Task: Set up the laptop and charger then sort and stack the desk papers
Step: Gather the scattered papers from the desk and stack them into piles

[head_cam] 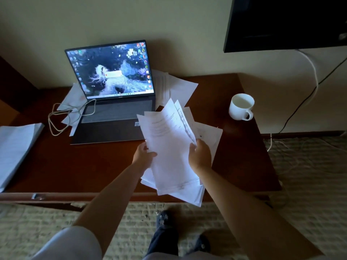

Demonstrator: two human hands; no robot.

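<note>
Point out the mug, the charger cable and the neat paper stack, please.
mug (241, 106), head view, on its white side wall.
charger cable (56, 119), head view, on its looped cord.
neat paper stack (15, 145), head view, top sheet.

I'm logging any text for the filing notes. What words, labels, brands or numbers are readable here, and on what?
No text can be read.
Held papers: printed lines, too blurred.
Laptop screen: icons and a pop-up, too small.
Mark below the screen: illegible.
Sticker on the palm rest: illegible.
Papers behind the laptop: faint print, unreadable.
Mug: no marking visible.
</note>
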